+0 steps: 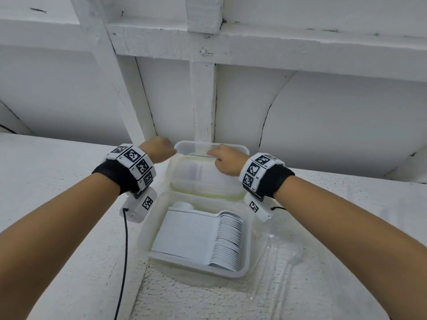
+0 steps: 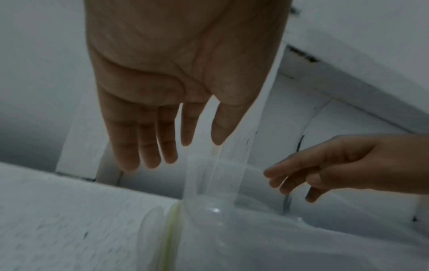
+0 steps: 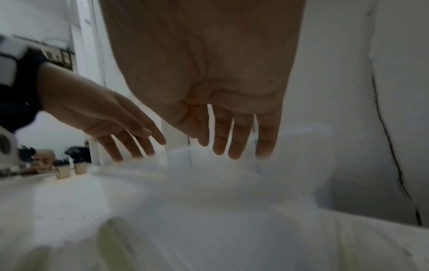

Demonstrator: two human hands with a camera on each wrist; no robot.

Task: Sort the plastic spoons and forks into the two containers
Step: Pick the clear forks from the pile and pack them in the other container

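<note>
A near translucent rectangular plastic container (image 1: 246, 239) on the white textured counter (image 1: 57, 181) is seen filled with stacked white plastic spoons (image 1: 227, 241). Just beyond it, a second translucent container (image 1: 208, 181) is flanked by the left hand (image 1: 159, 148) and right hand (image 1: 225, 158), fingers loosely extended, nothing held. A clear plastic wrapper (image 1: 277, 257) is seen right.

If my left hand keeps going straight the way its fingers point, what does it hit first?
Probably the far container's rim near its left far corner: the left hand hovers open just left of it, fingers pointing there. Depth is unclear; it might pass over and meet the white wall behind.
</note>
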